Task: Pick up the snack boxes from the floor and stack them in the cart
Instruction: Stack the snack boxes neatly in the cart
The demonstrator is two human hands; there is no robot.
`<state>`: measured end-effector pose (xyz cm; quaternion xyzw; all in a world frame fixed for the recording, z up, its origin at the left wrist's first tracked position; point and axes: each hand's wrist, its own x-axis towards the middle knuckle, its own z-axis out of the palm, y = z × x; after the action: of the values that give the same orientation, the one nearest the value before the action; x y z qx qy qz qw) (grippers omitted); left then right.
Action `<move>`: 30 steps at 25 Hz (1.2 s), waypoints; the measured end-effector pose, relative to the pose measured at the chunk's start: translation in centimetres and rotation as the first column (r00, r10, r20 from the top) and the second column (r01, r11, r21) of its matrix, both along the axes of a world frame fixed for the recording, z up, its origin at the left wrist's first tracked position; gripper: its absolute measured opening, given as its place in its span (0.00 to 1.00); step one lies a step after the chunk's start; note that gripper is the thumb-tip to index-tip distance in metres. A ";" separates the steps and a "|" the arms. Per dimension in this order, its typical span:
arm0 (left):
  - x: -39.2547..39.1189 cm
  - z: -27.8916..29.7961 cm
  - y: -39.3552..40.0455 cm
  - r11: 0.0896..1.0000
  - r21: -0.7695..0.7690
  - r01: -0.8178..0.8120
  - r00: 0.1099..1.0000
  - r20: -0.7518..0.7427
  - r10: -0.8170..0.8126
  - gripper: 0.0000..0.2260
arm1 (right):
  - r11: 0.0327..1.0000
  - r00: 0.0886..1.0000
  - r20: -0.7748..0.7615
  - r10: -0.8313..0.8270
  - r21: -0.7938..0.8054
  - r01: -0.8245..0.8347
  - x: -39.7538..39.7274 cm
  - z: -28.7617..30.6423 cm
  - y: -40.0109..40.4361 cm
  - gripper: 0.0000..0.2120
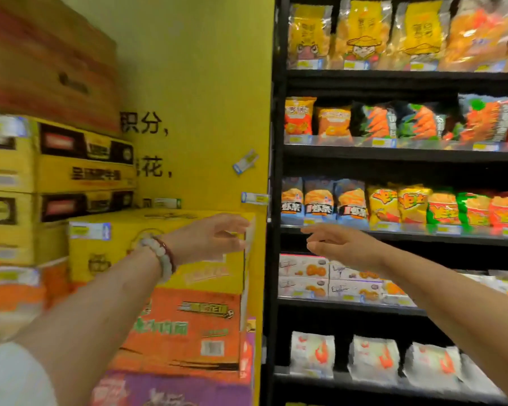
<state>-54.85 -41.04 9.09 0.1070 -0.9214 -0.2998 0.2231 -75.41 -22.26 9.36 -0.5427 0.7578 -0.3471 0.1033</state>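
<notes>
Currently left hand (214, 238) is touching the right edge of top yellow box (159, 247) at 9 o'clock, fingers loosely curled; right hand (340, 244) is reaching open, empty. Risk: one-sided pull tipping stack.

The print on the stacked yellow cardboard cartons (27, 177) is smeared by motion blur. The purple cardboard box (170, 391) is cut off by the bottom edge. Price labels along the black metal shelving (393, 152) cannot be read.

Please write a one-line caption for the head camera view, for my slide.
Both hands, left and right, reach toward a yellow carton stacked beside a snack shelf.
</notes>
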 end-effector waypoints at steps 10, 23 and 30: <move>40.5 0.3 -3.4 0.746 0.002 -0.666 0.746 0.015 0.666 0.16 | 0.792 0.792 0.041 0.610 -0.069 -0.607 30.8 -0.4 -20.4 0.16; 75.0 -3.2 -1.9 0.181 0.054 -0.982 0.186 0.106 0.977 0.17 | 0.298 0.301 0.047 0.952 0.066 -0.952 70.1 -4.9 -36.6 0.21; 83.9 -5.3 -10.9 0.052 0.122 -0.991 0.061 0.069 0.996 0.13 | 0.106 0.114 0.092 0.989 0.089 -0.990 83.6 -5.4 -48.2 0.20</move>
<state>29.03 -51.92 3.81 0.7189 -0.5705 -0.1294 0.3755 8.20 -70.41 3.97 -0.8996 0.2241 -0.1435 0.3462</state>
